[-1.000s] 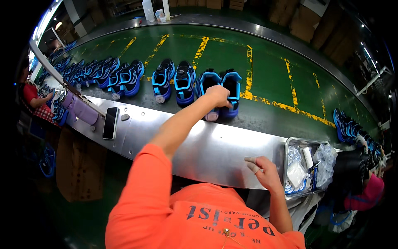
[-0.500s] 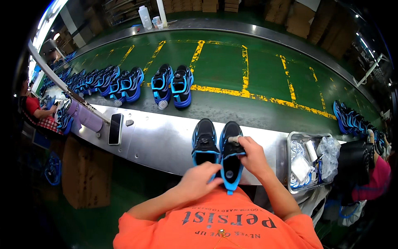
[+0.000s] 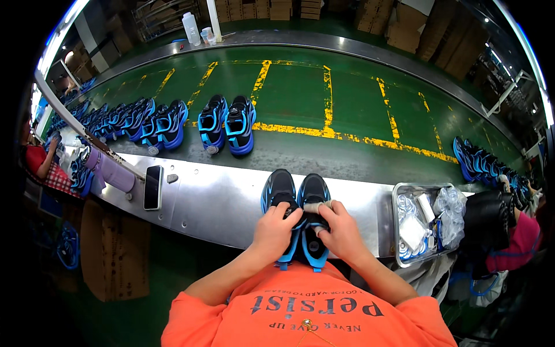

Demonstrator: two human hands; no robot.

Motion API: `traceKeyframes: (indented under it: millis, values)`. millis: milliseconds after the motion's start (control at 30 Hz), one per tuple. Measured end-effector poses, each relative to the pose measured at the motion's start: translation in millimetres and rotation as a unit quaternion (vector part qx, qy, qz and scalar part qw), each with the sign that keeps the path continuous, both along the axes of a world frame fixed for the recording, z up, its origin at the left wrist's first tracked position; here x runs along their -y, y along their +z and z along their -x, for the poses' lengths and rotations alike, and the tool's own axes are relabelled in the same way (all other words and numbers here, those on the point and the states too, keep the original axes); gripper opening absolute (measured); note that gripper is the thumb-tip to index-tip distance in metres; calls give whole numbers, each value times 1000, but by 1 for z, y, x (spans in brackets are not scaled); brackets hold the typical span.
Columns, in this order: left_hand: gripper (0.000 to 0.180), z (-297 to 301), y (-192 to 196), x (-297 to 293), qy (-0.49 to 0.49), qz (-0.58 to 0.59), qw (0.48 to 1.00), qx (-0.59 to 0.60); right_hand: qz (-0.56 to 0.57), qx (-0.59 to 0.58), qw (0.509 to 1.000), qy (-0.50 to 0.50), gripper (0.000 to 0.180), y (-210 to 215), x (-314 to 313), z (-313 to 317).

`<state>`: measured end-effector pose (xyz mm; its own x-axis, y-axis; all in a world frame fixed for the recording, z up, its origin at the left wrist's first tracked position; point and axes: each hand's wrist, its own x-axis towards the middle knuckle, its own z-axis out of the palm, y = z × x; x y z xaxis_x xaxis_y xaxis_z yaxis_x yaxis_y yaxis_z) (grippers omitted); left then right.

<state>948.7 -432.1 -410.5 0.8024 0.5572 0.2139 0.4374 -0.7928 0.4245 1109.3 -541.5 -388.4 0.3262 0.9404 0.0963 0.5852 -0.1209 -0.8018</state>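
Two black sneakers with blue trim stand side by side in front of me, toes pointing away and heels at the near edge of the metal bench. My left hand (image 3: 273, 232) is closed over the opening of the left sneaker (image 3: 280, 186), fingers at its tongue and collar. My right hand (image 3: 340, 230) grips the right sneaker (image 3: 314, 188) at the tongue, its fingers wearing pale wraps. The inside of the right shoe shows; most of the left shoe's opening is hidden under my hand.
Right of the shoes sits a clear tray (image 3: 398, 231) of small parts and plastic bags. Leftward lie a phone (image 3: 152, 187) and a purple bottle (image 3: 115, 171). Beyond is a green conveyor belt (image 3: 295, 87) carrying a sneaker pair (image 3: 240, 127) and rows of shoes. People sit at both sides.
My left hand has moved forward from the heel area onto the left sneaker's tongue. My right hand stays at the right sneaker's tongue, its fingers shifted slightly. The view has turned a little.
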Motion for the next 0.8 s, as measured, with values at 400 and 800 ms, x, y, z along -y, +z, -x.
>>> traceKeyframes:
  millis: [400,800]
  values:
    - [28,7,-3,6,-71,-79,994,-34,-17,205,978,35,57,-34,18,3]
    - [45,0,-8,10,-42,-35,998,-5,-72,219,973,30,49,-37,31,-7]
